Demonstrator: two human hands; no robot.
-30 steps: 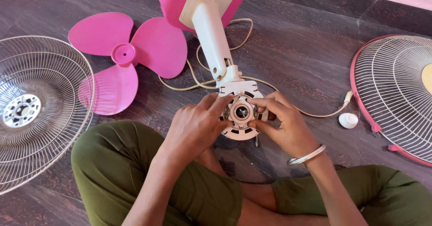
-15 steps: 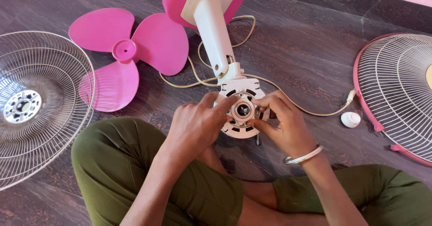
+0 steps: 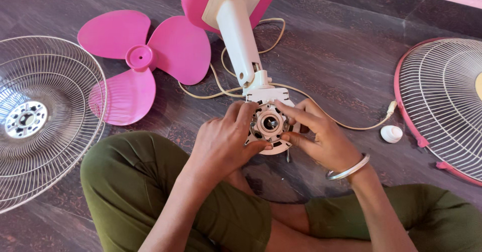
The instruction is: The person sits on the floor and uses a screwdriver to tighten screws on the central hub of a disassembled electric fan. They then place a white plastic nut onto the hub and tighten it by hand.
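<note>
A table fan lies on the floor with its white neck (image 3: 238, 38) running up to a pink base (image 3: 201, 1). Its bare round motor (image 3: 270, 124) faces me, shaft in the middle. My left hand (image 3: 228, 141) grips the motor's left side, thumb under it and fingers on its top edge. My right hand (image 3: 319, 139), with a metal bangle on the wrist, holds the right side, fingertips on the motor face. I sit cross-legged in green trousers with the motor just in front of my knees.
A pink three-bladed fan blade (image 3: 143, 61) lies at the upper left. A white wire guard (image 3: 40, 116) lies at the far left, a second guard with a pink rim (image 3: 444, 106) at the right. A cream cord (image 3: 351, 127) and a small white cap (image 3: 391, 134) lie on the dark floor.
Both hands stay on the motor with only small finger shifts. The view has drifted slightly.
</note>
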